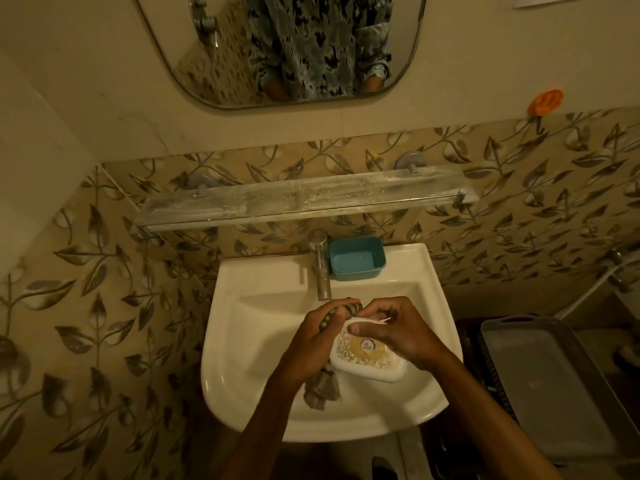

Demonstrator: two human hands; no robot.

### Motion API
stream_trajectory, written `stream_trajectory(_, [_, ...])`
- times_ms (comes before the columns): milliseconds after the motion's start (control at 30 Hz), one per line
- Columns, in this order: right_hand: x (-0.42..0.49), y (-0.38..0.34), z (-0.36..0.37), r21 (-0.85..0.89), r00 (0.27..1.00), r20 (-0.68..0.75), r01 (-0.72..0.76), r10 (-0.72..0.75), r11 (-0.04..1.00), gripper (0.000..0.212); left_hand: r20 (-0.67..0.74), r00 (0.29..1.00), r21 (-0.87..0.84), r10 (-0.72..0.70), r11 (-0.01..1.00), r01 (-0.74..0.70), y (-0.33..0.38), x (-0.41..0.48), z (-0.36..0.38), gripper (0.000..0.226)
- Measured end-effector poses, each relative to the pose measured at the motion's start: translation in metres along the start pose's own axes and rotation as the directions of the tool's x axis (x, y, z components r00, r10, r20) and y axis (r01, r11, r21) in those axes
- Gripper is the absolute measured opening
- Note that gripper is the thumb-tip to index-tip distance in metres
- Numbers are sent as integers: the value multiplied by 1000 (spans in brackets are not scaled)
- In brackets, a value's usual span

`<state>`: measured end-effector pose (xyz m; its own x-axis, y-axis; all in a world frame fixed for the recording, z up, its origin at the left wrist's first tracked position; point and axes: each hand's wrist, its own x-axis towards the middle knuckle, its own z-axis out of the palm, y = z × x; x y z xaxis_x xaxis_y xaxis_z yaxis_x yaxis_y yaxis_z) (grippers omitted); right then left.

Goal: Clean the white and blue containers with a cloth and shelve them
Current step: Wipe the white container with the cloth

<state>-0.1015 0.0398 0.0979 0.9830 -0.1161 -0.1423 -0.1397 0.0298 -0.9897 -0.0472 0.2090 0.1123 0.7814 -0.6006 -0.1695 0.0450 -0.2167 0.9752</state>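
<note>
Over the sink [249, 341], the right hand [398, 327] grips the white container [367, 358], the left hand [317, 336] clutching a cloth [322, 389] against it; the blue container [356, 259] sits on the rim beside the tap [320, 268].

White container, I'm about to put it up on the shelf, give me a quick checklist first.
1. Grip of the right hand on the white container: ok.
2. Hold of the left hand on the cloth: ok.
3. Container wiped all over: cannot tell, underside hidden.
4. Cleanness of the glass shelf: not ok, whitish streaks.
5. Shelving of the blue container: not ok, it sits on the sink ledge beside the tap.
</note>
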Motion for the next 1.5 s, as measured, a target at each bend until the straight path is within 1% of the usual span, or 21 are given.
stream_trajectory(33, [0, 0, 2, 34, 999, -53, -12, 14, 999, 7, -13, 1000, 3, 2, 1000, -1, 1, 2, -2, 29])
stream_trajectory(100, [-2, 1, 6, 176, 987, -127, -76, 99, 981, 9, -136, 990, -4, 32, 999, -33, 4, 7, -4, 30])
stream_trajectory(133, [-4, 1, 7, 253, 982, -111, -124, 156, 960, 14, -234, 971, -23, 43, 998, -50, 5, 8, -5, 30])
stream_trajectory(200, [-9, -2, 6, 364, 972, -35, -204, 232, 909, 25, -414, 908, -56, 64, 994, -95, 5, 8, -8, 33])
stream_trajectory(267, [-12, -5, 3, 436, 967, -11, -226, 256, 871, 31, -495, 855, 10, 152, 985, -170, 5, 5, -12, 34])
stream_trajectory(300, [-12, -7, 3, 470, 965, -12, -224, 260, 854, 33, -493, 842, 72, 220, 975, -212, 5, 3, -13, 35])
stream_trajectory(367, [-11, -7, 8, 518, 967, -10, -213, 255, 828, 38, -437, 838, 167, 327, 945, -281, 6, 1, -13, 38])
stream_trajectory(433, [-10, -8, 16, 525, 975, 23, -201, 222, 827, 39, -345, 872, 190, 348, 935, -298, 9, 1, -6, 40])
stream_trajectory(500, [-9, -9, 27, 567, 985, 74, -171, 157, 806, 38, -264, 906, 266, 332, 928, -262, 9, 3, 5, 41])
stream_trajectory(600, [-10, -9, 35, 725, 990, 119, -135, 70, 675, 42, -236, 890, 477, 390, 845, -244, 6, 5, 22, 45])
stream_trajectory(667, [-10, -12, 36, 807, 989, 126, -144, 71, 573, 49, -209, 885, 510, 416, 818, -264, 2, 2, 30, 42])
stream_trajectory(733, [-9, -14, 36, 871, 986, 125, -163, 113, 463, 59, -192, 896, 485, 401, 832, -269, -3, -7, 40, 43])
stream_trajectory(767, [-10, -13, 35, 886, 985, 110, -160, 136, 436, 62, -184, 902, 489, 391, 832, -261, -5, -13, 46, 43])
stream_trajectory(900, [-12, -6, 30, 880, 969, 46, -154, 241, 449, 72, -89, 880, 595, 467, 733, -329, -25, -40, 59, 49])
stream_trajectory(967, [-14, -3, 30, 873, 960, 50, -176, 276, 456, 73, -47, 891, 602, 451, 725, -335, -32, -44, 56, 52])
stream_trajectory(1033, [-15, -3, 32, 880, 958, 55, -180, 282, 440, 69, -31, 906, 606, 422, 729, -319, -32, -39, 54, 55])
stream_trajectory(1167, [-15, -8, 39, 905, 967, 82, -173, 241, 389, 51, -79, 898, 629, 433, 720, -292, -11, -8, 44, 49])
stream_trajectory(1233, [-14, -8, 42, 899, 980, 46, -125, 196, 419, 48, -141, 898, 582, 417, 768, -266, -2, 11, 38, 46])
stream_trajectory(1300, [-14, -8, 43, 870, 986, 8, -90, 167, 486, 51, -225, 908, 486, 354, 848, -211, 5, 25, 35, 43])
stream_trajectory(1367, [-12, -7, 45, 840, 984, -10, -88, 177, 535, 53, -273, 921, 387, 277, 908, -158, 8, 28, 33, 40])
stream_trajectory(1500, [-10, -7, 42, 838, 986, -45, -48, 158, 543, 51, -311, 930, 215, 196, 968, -132, -4, 11, 41, 39])
